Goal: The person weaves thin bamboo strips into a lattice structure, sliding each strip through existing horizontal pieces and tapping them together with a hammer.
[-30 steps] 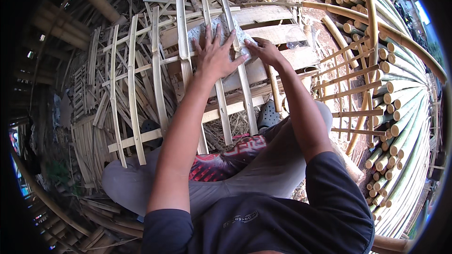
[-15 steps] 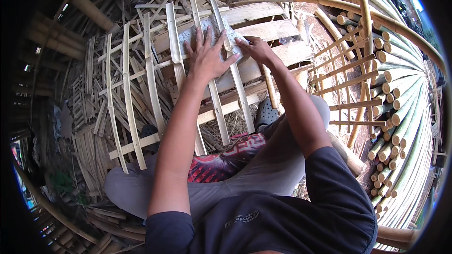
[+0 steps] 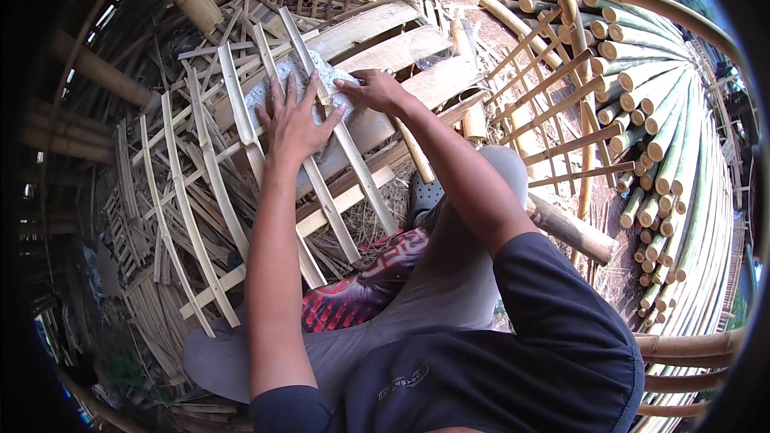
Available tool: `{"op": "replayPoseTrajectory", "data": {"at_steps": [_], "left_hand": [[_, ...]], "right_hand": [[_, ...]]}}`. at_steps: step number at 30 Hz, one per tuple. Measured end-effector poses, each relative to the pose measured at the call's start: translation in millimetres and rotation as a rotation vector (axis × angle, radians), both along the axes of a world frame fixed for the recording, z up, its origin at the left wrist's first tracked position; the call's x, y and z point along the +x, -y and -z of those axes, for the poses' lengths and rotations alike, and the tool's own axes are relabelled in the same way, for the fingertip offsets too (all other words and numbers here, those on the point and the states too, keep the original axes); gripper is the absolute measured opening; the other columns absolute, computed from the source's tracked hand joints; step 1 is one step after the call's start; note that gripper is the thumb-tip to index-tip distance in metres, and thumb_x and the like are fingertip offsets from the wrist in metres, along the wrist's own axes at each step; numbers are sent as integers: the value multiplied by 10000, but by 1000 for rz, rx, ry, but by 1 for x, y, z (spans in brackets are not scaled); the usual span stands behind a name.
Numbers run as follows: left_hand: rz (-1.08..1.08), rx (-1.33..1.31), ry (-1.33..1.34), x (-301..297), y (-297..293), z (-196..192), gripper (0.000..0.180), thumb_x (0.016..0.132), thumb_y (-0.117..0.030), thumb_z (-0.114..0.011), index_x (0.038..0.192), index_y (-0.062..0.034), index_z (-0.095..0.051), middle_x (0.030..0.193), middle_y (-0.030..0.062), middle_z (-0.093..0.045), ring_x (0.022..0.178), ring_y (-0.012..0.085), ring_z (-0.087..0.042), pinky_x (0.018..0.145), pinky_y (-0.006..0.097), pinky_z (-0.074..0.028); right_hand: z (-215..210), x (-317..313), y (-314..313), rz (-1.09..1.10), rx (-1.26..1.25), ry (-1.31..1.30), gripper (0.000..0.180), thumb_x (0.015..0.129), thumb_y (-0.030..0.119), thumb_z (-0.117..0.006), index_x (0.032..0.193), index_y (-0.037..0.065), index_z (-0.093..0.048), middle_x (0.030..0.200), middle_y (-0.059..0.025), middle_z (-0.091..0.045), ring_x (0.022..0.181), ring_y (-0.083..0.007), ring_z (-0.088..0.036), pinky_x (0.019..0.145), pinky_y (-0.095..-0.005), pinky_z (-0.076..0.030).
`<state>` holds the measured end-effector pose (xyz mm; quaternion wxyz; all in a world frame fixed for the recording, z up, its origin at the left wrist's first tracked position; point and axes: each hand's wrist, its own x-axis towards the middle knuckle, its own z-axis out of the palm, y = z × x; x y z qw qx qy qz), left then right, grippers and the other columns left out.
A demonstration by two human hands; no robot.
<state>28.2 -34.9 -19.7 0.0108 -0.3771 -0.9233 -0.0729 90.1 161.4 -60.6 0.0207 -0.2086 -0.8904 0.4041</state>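
Note:
A lattice of split bamboo strips [image 3: 215, 172] lies in front of me, its long strips crossed by thinner ones. My left hand [image 3: 298, 130] rests on it, fingers spread flat across the strips and over a pale speckled slab [image 3: 258, 95] beneath. Close by on the right, my right hand [image 3: 377, 92] is curled with its fingertips at the rightmost long strip [image 3: 350, 144], near its crossing with a cross strip. What those fingers pinch, if anything, is too small to make out. The lattice's near ends reach my bent leg [image 3: 233, 357].
Wide boards [image 3: 393, 50] lie under and beyond the slab. Stacked green bamboo poles [image 3: 654, 112] fill the right side, with another bamboo lattice [image 3: 553, 104] leaning before them. Loose bamboo scraps [image 3: 152, 305] cover the left. A short thick pole [image 3: 573, 228] lies beside my knee.
The whole view has swung, so the lattice and both hands appear farther left. Against the strips, my hands keep nearly the same places, the left still spread and the right still curled.

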Motion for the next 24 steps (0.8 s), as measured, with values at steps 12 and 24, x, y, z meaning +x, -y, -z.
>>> {"op": "replayPoseTrajectory", "data": {"at_steps": [12,24], "left_hand": [[11,-5,-3,-2,-5,0,860,842,-758,-513,1562,-355,-269,1642,160,-184,1527,389,-39,1151,683,-85],[64,-31,-67,-2,-11,7,845,868,-713,-527,1569,-324,-260,1638,166,-188,1516,409,-81,1144,699,-118]], "right_hand": [[-72,16,-36,151,90,-184,864,962,700,-335,1211,-76,-623,1179,-340,-626,1179,-458,-582,1023,-476,-453],[13,240,-131,639,-299,-367,433,1020,394,-538,1223,21,-622,1050,-119,-737,944,-197,-702,825,-334,-544]]}}
